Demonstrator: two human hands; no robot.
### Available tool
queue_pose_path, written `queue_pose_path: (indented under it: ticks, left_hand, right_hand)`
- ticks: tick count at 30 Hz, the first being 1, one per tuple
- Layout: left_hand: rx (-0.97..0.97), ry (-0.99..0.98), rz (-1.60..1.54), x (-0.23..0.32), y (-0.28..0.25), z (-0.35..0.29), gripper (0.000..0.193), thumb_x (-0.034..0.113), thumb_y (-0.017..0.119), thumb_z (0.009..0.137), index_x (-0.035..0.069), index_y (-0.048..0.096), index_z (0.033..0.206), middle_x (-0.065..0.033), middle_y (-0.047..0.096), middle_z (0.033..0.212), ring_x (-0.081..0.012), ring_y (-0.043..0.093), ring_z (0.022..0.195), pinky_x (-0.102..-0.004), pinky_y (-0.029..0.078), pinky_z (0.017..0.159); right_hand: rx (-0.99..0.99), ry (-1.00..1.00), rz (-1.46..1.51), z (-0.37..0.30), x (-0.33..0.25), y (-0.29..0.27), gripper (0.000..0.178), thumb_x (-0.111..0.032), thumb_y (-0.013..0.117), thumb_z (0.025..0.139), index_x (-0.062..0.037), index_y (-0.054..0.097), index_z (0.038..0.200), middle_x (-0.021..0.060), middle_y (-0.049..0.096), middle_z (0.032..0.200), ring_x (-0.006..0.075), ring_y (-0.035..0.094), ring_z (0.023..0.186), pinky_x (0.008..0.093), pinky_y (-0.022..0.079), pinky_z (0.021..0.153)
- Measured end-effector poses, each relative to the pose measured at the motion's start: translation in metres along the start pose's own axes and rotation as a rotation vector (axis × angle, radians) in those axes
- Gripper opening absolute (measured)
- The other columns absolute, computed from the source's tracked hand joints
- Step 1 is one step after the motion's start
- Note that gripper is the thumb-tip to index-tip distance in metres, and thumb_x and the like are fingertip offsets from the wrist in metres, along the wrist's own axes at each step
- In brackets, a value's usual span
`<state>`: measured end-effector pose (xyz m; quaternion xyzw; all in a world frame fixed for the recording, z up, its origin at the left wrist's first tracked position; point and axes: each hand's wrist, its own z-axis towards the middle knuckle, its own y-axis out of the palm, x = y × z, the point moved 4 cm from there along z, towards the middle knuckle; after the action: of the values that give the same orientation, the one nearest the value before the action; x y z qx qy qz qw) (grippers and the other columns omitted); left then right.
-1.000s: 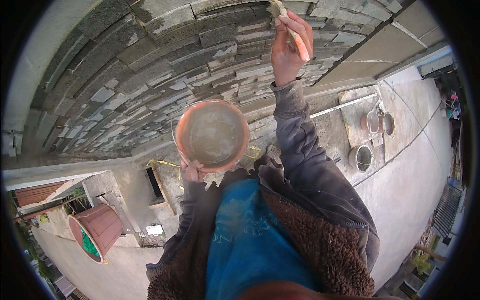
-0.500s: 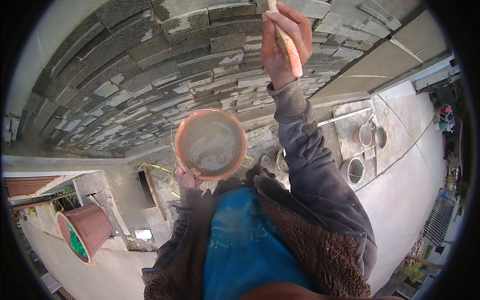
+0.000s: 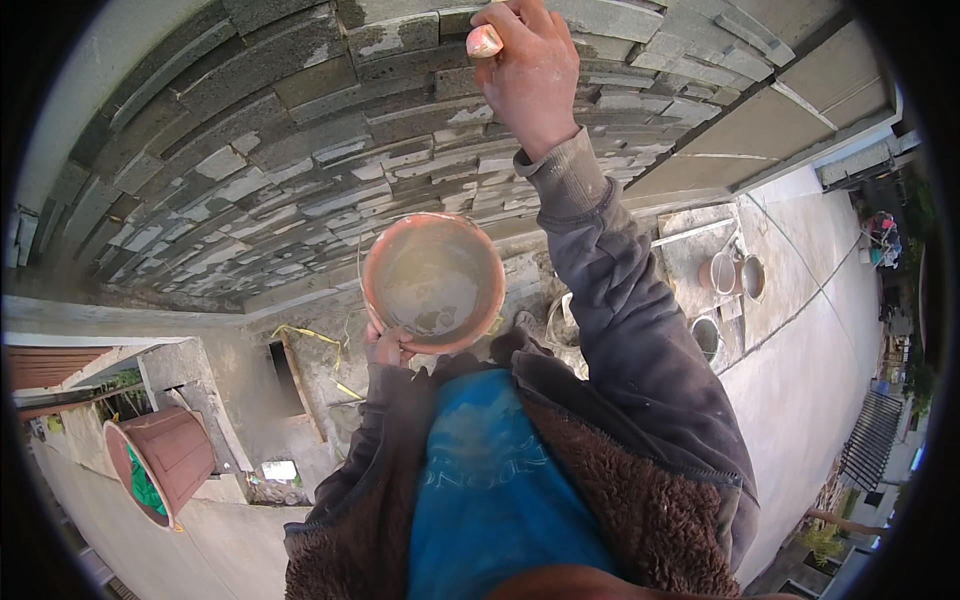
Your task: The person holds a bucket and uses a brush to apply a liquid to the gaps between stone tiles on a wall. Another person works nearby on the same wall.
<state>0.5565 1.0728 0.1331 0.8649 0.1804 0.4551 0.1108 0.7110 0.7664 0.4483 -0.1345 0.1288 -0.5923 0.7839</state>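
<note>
My left hand [image 3: 388, 346] is closed on the lower left rim of an orange bucket [image 3: 375, 265], which I hold in front of my body. Murky grey liquid [image 3: 430, 285] with a wet sheen lies inside it. Raised to the wall at the top of the picture, my right hand [image 3: 535, 75] is closed around a tool handle [image 3: 485, 41]. The handle has a worn orange end that points toward me. Its working end is out of sight past my fingers. The stone-clad wall [image 3: 330, 145] has uneven grey strips with some pale, patchy faces.
On the right stand several small buckets [image 3: 718, 273] beside a board. A large reddish-brown planter-like tub [image 3: 175, 455] with green material inside stands at the left. Yellow strap [image 3: 312, 333] lies on the ground left of the bucket. Another container [image 3: 563, 322] sits by my right sleeve.
My right hand has moved left and up along the wall and turned, so its back and the handle's end now face me. The bucket has shifted slightly right and up.
</note>
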Motion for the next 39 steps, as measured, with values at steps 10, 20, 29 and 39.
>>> queue_pose_path:
  ticks: [10,20,29,39]
  left_hand:
    - [0.069,-0.013,-0.048,0.001,0.006,-0.009,0.041,-0.01,0.057,0.073,0.008,0.054,0.109,-0.0081,0.063,0.091,-0.0179,0.067,0.068,-0.0336,0.063,0.053]
    - [0.087,-0.011,-0.076,-0.012,-0.009,-0.011,0.045,-0.01,0.056,0.073,0.007,0.052,0.114,-0.0084,0.061,0.093,-0.0209,0.067,0.069,-0.0377,0.066,0.059]
    - [0.11,-0.011,-0.059,0.002,0.002,-0.017,0.047,-0.011,0.055,0.072,0.01,0.052,0.114,-0.0088,0.06,0.094,-0.0214,0.067,0.072,-0.0375,0.064,0.057]
    - [0.035,0.005,-0.026,0.003,-0.003,-0.011,0.053,-0.009,0.055,0.073,0.01,0.052,0.122,-0.0085,0.06,0.094,-0.024,0.069,0.079,-0.0413,0.067,0.066]
  right_hand:
    - [0.016,-0.11,0.333,0.026,-0.092,0.056,0.03,0.0,0.079,0.081,-0.0162,0.073,0.106,0.0059,0.065,0.114,0.0261,0.064,0.102,0.0355,0.055,0.084]
    - [0.204,0.07,0.513,0.029,-0.026,0.045,0.029,0.0,0.079,0.082,-0.016,0.074,0.106,0.006,0.064,0.114,0.0247,0.063,0.102,0.0354,0.055,0.083]
    - [0.248,0.14,0.87,0.026,-0.013,0.033,0.028,0.0,0.079,0.084,-0.0159,0.074,0.106,0.0061,0.064,0.114,0.0235,0.062,0.102,0.0352,0.055,0.083]
    - [0.263,0.075,0.631,0.012,-0.092,0.047,0.024,0.0,0.08,0.084,-0.0173,0.08,0.101,0.008,0.065,0.109,0.0223,0.066,0.097,0.0325,0.056,0.081]
